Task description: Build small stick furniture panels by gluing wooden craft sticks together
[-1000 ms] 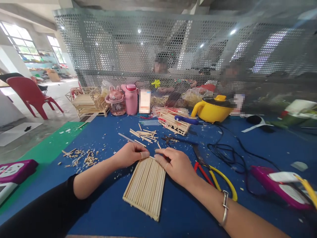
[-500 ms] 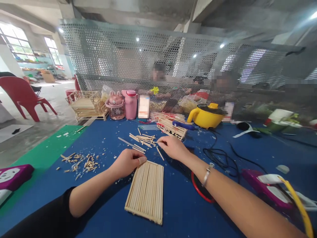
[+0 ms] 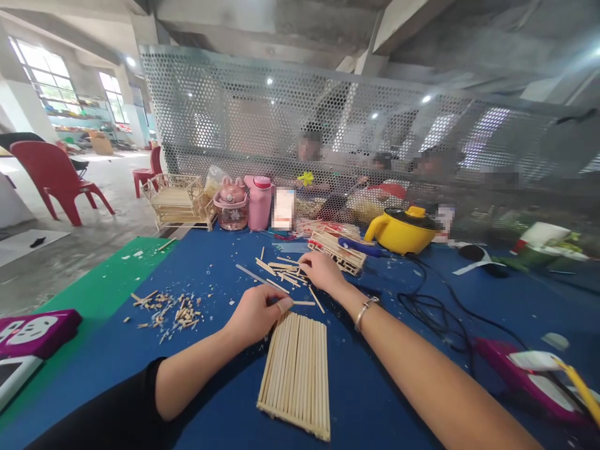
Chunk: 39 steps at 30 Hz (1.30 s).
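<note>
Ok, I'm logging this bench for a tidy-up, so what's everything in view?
stick panel: one, pale wood, near centre of the blue table
loose sticks: a scatter, pale, beyond the panel
wood scraps: a pile, tan, left
stick model: one, pale, behind the sticks
wooden frame model: one, far left edge
pink bottles: two, back
yellow pot: one, back right
black cables: tangle, right
red chair: floor, far left
left hand: on the panel's top edge
right hand: among loose sticks
</note>
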{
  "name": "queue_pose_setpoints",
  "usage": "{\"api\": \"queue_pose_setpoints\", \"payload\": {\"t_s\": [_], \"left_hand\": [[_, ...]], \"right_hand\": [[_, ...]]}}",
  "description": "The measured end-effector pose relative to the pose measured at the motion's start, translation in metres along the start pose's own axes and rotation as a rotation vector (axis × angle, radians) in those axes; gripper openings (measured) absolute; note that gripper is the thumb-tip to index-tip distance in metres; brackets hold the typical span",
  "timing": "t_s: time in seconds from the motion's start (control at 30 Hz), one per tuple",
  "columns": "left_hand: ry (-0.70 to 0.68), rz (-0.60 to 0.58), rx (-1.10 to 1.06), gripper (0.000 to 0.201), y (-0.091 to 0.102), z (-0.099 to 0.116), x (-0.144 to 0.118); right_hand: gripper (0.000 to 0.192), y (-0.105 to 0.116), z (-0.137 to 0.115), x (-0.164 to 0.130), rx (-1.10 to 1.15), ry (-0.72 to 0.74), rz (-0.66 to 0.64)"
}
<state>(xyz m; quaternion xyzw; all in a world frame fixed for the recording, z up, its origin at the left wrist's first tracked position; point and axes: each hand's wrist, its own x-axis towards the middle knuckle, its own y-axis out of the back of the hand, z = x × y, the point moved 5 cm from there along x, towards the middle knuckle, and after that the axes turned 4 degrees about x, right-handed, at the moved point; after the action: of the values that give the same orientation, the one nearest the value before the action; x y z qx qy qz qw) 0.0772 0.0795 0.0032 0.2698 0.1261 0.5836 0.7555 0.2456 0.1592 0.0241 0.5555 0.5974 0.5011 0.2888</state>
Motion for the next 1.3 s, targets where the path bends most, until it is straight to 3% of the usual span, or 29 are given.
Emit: {"api": "queue_pose_setpoints", "payload": {"t_s": [0.17,0.27,0.37,0.5,0.67,1.07,1.3], "left_hand": [[0.096,0.113,0.054,0.039,0.029,-0.026,0.009],[0.103,0.124,0.105,0.029,0.036,-0.037,0.013],[0.06,0.145,0.113,0.033,0.033,-0.032,0.011],[0.014,-0.014,0.013,0.034,0.011,-0.016,0.005],[0.074,-0.15,-0.12,0.04,-0.009,-0.01,0.001],[0.142,-0.191,-0.238,0.035,-0.011,-0.015,-0.003],[0.156,-0.19,-0.209,0.031,-0.012,-0.018,-0.002]], "right_hand": [[0.022,0.031,-0.003,-0.064,0.122,0.026,0.034],[0.021,0.033,-0.009,-0.097,0.192,0.058,-0.04],[0.019,0.027,-0.014,-0.114,0.2,0.071,-0.067],[0.019,0.025,-0.021,-0.116,0.196,0.111,-0.013],[0.019,0.029,-0.027,-0.116,0.234,0.14,0.047],[0.021,0.02,-0.036,-0.116,0.247,0.167,0.011],[0.03,0.033,-0.007,-0.112,0.328,0.024,-0.047]]}}
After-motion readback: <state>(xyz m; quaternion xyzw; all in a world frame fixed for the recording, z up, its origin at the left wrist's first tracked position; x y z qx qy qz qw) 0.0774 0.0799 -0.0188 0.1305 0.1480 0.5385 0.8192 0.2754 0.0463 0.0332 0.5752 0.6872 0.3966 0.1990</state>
